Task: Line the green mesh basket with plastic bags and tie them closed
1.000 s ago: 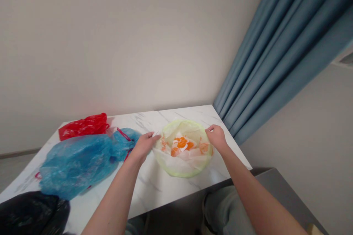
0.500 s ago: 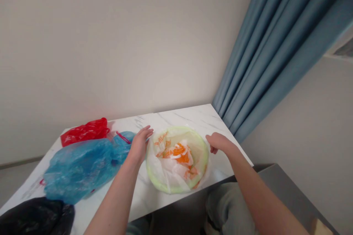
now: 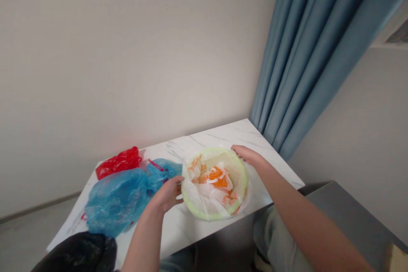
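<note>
A round trash bin with a pale green rim [image 3: 243, 170] stands on the marble-patterned table [image 3: 172, 238]. Its thin white plastic liner [image 3: 207, 202], printed in orange, lies over the rim and sags crumpled inside. At the bin's left side is my left hand [image 3: 168, 194], thumb near the rim and fingers lower against the wall. My right hand [image 3: 247, 154] grips the far right of the rim, its fingertips partly hidden behind the edge. A knotted blue plastic bag [image 3: 117, 199] lies just left of my left hand.
Beyond the blue bag sits a red plastic bag [image 3: 119, 162]; a black plastic bag [image 3: 83, 253] is at the near left. A blue curtain [image 3: 296, 72] hangs at the table's far right corner. A dark grey surface [image 3: 344, 212] adjoins on the right.
Both hands first pinched the liner at the rim, then let go and came away from it. Now they are on the bin's sides. The view has turned slightly left.
</note>
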The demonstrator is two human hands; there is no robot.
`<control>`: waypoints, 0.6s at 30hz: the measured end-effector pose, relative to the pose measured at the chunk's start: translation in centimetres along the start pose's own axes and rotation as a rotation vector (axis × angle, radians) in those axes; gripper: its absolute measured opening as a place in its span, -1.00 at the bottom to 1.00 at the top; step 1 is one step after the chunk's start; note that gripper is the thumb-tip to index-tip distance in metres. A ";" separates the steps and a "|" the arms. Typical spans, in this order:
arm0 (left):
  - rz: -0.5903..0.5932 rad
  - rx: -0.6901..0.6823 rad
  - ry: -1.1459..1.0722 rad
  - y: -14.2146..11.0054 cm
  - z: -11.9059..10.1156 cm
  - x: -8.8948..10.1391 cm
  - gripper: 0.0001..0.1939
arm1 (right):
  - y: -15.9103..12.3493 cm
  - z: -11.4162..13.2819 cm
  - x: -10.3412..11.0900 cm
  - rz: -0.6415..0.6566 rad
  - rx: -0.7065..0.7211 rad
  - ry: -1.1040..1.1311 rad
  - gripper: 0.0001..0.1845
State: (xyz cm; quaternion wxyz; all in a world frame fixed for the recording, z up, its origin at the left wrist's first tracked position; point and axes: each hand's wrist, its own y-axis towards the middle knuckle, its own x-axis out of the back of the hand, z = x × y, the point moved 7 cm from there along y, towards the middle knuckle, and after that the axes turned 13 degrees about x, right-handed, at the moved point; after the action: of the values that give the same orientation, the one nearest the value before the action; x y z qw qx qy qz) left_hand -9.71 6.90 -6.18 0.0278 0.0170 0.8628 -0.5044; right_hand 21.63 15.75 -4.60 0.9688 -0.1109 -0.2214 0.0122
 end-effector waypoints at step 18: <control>-0.055 -0.110 0.223 0.4 -1.0 1.7 -0.59 | -0.6 0.4 1.8 0.000 0.020 -0.042 -0.84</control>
State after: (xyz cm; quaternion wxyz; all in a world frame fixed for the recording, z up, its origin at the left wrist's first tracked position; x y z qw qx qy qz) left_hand -11.46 7.96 -6.21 -0.0811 0.0477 0.8871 -0.4519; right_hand 23.10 15.39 -3.37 0.9650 -0.1009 -0.2415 0.0167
